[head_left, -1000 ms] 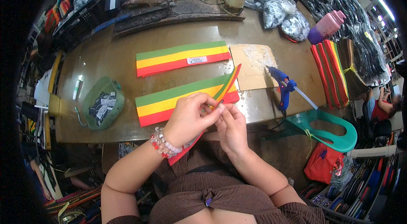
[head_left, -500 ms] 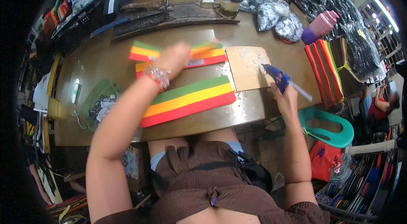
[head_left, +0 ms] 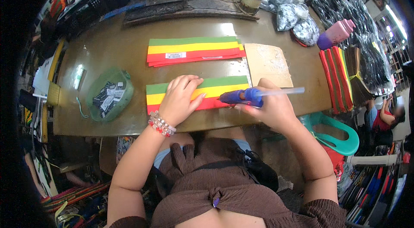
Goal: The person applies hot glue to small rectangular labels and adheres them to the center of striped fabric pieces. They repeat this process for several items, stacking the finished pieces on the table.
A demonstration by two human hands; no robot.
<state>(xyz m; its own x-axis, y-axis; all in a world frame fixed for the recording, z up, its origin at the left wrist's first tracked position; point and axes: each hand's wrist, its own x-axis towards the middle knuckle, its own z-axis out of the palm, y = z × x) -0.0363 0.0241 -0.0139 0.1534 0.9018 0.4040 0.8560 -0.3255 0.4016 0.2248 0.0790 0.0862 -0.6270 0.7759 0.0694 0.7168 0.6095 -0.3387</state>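
Observation:
In front of me lies a striped fabric band (head_left: pixel 156 99) in green, yellow and red. My left hand (head_left: pixel 183 97) rests flat on it, fingers stretched out. A blue glue gun (head_left: pixel 242 97) is in my right hand (head_left: pixel 272 105), with a pale glue stick jutting from its back. Its nozzle is at the red stripe near the band's right part; I cannot tell whether it touches. Farther back, similar striped bands (head_left: pixel 194 46) lie stacked, a white label (head_left: pixel 176 55) on the red stripe. Right of them is a brown cardboard sheet (head_left: pixel 266 64) with dried glue on it.
A green translucent bowl (head_left: pixel 128 94) of labels stands at left, by a white tube (head_left: pixel 78 76). At right are a pink-purple bottle (head_left: pixel 336 34), folded striped bands (head_left: pixel 334 79) and plastic-wrapped goods (head_left: pixel 364 34). A dark wooden board (head_left: pixel 202 6) lies at the back.
My left hand has come from the back bands to the front one and now lies flat on it. The glue gun has moved left from beside the cardboard to the front band.

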